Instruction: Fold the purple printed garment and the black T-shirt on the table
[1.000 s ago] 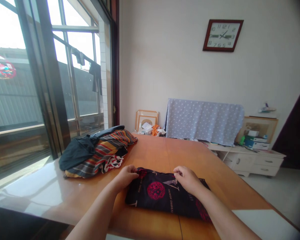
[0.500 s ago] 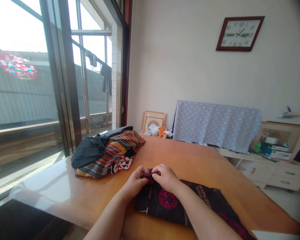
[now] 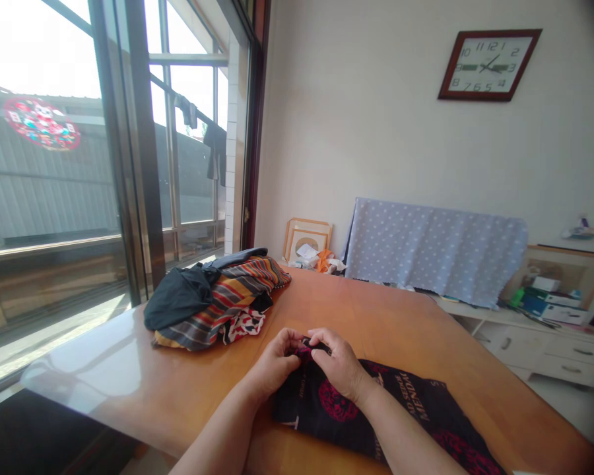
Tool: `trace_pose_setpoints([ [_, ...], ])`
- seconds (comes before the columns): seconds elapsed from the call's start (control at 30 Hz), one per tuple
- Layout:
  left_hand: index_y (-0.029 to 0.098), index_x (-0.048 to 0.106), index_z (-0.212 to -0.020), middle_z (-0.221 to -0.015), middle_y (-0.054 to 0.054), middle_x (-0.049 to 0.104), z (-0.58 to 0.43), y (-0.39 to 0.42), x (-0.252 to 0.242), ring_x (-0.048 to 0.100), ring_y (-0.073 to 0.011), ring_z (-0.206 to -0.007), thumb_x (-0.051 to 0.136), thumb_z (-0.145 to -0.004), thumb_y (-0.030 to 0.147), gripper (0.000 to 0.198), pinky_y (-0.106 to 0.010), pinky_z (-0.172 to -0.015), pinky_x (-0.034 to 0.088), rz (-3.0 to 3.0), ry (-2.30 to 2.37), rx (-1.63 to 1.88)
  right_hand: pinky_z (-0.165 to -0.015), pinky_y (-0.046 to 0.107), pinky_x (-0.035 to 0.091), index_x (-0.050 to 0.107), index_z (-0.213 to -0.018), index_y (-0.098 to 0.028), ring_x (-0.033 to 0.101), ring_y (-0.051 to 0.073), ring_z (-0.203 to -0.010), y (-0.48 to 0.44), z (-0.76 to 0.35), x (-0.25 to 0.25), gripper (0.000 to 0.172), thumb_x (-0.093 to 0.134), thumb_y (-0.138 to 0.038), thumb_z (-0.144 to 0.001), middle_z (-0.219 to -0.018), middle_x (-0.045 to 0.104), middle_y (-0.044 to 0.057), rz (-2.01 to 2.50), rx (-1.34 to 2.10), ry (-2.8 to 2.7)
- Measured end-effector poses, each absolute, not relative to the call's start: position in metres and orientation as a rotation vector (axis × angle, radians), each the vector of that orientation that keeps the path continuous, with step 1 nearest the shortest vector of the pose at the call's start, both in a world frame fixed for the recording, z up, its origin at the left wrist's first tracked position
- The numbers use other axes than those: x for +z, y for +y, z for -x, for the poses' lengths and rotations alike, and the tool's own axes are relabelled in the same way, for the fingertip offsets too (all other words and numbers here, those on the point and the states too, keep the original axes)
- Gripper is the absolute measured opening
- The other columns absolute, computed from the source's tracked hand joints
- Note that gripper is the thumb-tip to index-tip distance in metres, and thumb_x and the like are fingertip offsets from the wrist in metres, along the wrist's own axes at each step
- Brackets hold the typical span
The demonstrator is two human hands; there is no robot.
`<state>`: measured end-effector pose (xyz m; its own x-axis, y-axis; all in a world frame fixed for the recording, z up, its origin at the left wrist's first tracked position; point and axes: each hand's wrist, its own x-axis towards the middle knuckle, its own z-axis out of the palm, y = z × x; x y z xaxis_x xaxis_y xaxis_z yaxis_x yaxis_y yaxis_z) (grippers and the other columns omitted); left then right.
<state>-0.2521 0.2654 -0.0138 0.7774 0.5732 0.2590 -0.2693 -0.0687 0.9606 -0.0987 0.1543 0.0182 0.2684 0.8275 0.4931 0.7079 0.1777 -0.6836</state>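
A black garment [image 3: 317, 410] with dark pink medallions and gold lettering lies spread on the wooden table in front of me; its exact kind is not clear. My left hand [image 3: 279, 361] is closed in a pinch on its far left edge. Close beside it, my right hand [image 3: 340, 367] pinches the same edge, thumb and fingers bunching the cloth. The two hands almost meet there, and a small dark fold shows between the fingertips. My right wrist and forearm cover part of the garment.
A pile of clothes [image 3: 218, 303], dark and striped, rests on the table [image 3: 356, 310] to the left. Large windows [image 3: 44, 191] stand beyond it. Behind the table are a polka-dot cloth cover [image 3: 430, 251], a white cabinet [image 3: 569, 359] and picture frames [image 3: 307, 239]. A clock [image 3: 490, 64] hangs above.
The view has shifted slightly, so things appear a little further right. Both hands stay on the garment's edge; the right fingers have shifted slightly, and the cloth between them looks more folded.
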Motion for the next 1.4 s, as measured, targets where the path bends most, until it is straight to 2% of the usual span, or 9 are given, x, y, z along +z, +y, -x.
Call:
trace_pose_setpoints([
  [0.17, 0.017, 0.060, -0.084, -0.077, 0.002, 0.062, 0.256, 0.262, -0.009, 0.054, -0.0106, -0.069, 0.056, -0.064, 0.007, 0.023, -0.020, -0.065, 0.039, -1.577, 0.321, 0.629, -0.099, 0.035, 0.044, 0.066, -0.113, -0.022, 0.061, 0.022, -0.111, 0.159, 0.080, 0.008, 0.038, 0.048, -0.019, -0.080, -0.116, 0.069, 0.007, 1.791, 0.181, -1.300],
  [0.37, 0.017, 0.058, -0.079, -0.069, 0.004, 0.057, 0.257, 0.262, -0.008, 0.047, -0.0091, -0.064, 0.054, -0.063, 0.007, 0.019, -0.020, -0.060, 0.034, -1.628, 0.359, 0.635, -0.079, 0.028, 0.046, 0.069, -0.075, -0.021, 0.062, 0.018, -0.083, 0.158, 0.083, 0.010, 0.017, 0.052, -0.023, -0.079, -0.080, 0.070, 0.001, 1.757, 0.290, -1.542],
  [0.47, 0.018, 0.055, -0.082, -0.066, 0.006, 0.052, 0.258, 0.263, -0.008, 0.042, -0.0078, -0.058, 0.054, -0.065, 0.008, 0.019, -0.019, -0.055, 0.030, -1.616, 0.402, 0.638, -0.073, 0.026, 0.045, 0.066, -0.074, -0.020, 0.060, 0.016, -0.076, 0.154, 0.088, 0.013, 0.018, 0.051, -0.025, -0.082, -0.076, 0.068, 0.000, 1.706, 0.314, -1.453],
  [0.7, 0.017, 0.058, -0.086, -0.074, 0.004, 0.057, 0.258, 0.263, -0.007, 0.047, -0.0079, -0.063, 0.060, -0.069, 0.012, 0.018, -0.019, -0.058, 0.033, -1.649, 0.375, 0.665, -0.082, 0.028, 0.047, 0.069, -0.101, -0.021, 0.062, 0.018, -0.090, 0.143, 0.093, 0.028, 0.025, 0.058, -0.024, -0.079, -0.095, 0.071, 0.002, 1.592, 0.519, -1.510],
  [0.83, 0.017, 0.060, -0.082, -0.068, 0.004, 0.055, 0.262, 0.258, -0.004, 0.046, -0.0083, -0.060, 0.065, -0.069, 0.016, 0.014, -0.019, -0.055, 0.032, -1.693, 0.386, 0.561, -0.088, 0.030, 0.043, 0.075, -0.084, -0.025, 0.060, 0.020, -0.093, 0.131, 0.096, 0.029, 0.016, 0.063, -0.022, -0.073, -0.092, 0.070, 0.001, 1.753, 0.299, -1.752],
  [1.0, 0.017, 0.059, -0.081, -0.069, 0.003, 0.057, 0.263, 0.260, -0.002, 0.049, -0.0099, -0.063, 0.062, -0.072, 0.020, 0.010, -0.020, -0.058, 0.035, -1.668, 0.335, 0.575, -0.089, 0.030, 0.041, 0.077, -0.092, -0.032, 0.058, 0.019, -0.093, 0.113, 0.099, 0.028, 0.028, 0.062, -0.019, -0.072, -0.095, 0.070, -0.001, 1.832, 0.208, -1.896],
  [1.13, 0.018, 0.062, -0.087, -0.080, 0.001, 0.063, 0.260, 0.266, -0.006, 0.054, -0.0123, -0.072, 0.058, -0.072, 0.017, 0.016, -0.022, -0.066, 0.040, -1.683, 0.354, 0.681, -0.088, 0.030, 0.041, 0.075, -0.100, -0.030, 0.058, 0.020, -0.095, 0.106, 0.101, 0.028, 0.028, 0.067, -0.025, -0.074, -0.099, 0.068, 0.001, 1.881, 0.184, -1.874],
  [1.33, 0.018, 0.068, -0.100, -0.095, -0.003, 0.069, 0.258, 0.268, -0.007, 0.061, -0.0183, -0.090, 0.051, -0.084, 0.024, 0.025, -0.028, -0.083, 0.045, -1.771, 0.362, 0.627, -0.088, 0.030, 0.042, 0.071, -0.112, -0.029, 0.058, 0.021, -0.099, 0.116, 0.097, 0.027, 0.035, 0.068, -0.030, -0.078, -0.103, 0.066, 0.003, 1.900, 0.115, -1.765],
  [1.4, 0.018, 0.069, -0.102, -0.098, -0.004, 0.069, 0.259, 0.267, -0.004, 0.061, -0.0196, -0.094, 0.049, -0.088, 0.030, 0.027, -0.029, -0.087, 0.044, -1.775, 0.374, 0.627, -0.089, 0.029, 0.042, 0.072, -0.109, -0.028, 0.059, 0.020, -0.099, 0.123, 0.094, 0.026, 0.029, 0.063, -0.027, -0.081, -0.101, 0.068, 0.003, 1.878, 0.106, -1.733],
])
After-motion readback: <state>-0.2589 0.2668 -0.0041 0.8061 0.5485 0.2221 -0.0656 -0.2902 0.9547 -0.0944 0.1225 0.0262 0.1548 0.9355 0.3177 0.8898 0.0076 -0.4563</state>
